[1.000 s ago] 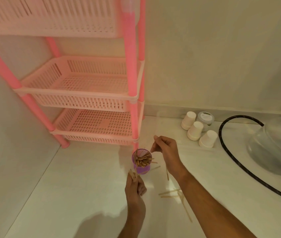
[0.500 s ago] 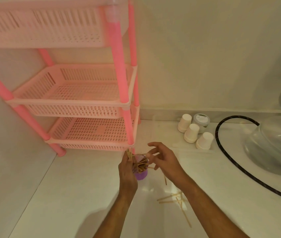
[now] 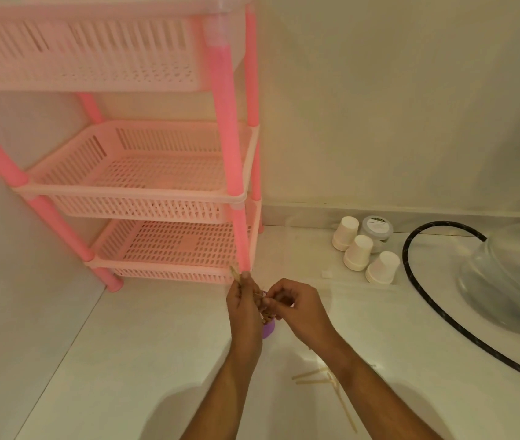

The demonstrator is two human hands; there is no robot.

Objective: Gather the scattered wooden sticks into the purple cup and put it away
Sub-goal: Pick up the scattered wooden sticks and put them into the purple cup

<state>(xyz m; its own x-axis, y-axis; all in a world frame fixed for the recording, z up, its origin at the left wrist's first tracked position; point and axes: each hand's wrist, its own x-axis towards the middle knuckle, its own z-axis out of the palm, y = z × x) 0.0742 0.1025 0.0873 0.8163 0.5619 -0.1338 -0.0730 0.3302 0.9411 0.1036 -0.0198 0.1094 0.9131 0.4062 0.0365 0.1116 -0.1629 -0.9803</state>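
Note:
The purple cup (image 3: 268, 329) stands on the white floor, mostly hidden behind my two hands; only its lower side shows. Wooden sticks fill it and poke out between my fingers. My left hand (image 3: 245, 308) holds a small bundle of sticks (image 3: 236, 274) upright just above the cup. My right hand (image 3: 298, 308) pinches the sticks at the cup's mouth from the right. Several loose wooden sticks (image 3: 325, 381) lie on the floor under my right forearm.
A pink three-tier basket rack (image 3: 144, 198) stands in the corner just behind the cup. Three upturned white paper cups (image 3: 358, 252) and a grey lidded tub (image 3: 376, 228) sit by the wall. A black hose (image 3: 423, 300) and a clear water jug (image 3: 512, 281) lie at the right.
My left hand rose from beside the cup with its bundle of sticks to the cup's mouth. My right hand came down and closed in on the cup from the right.

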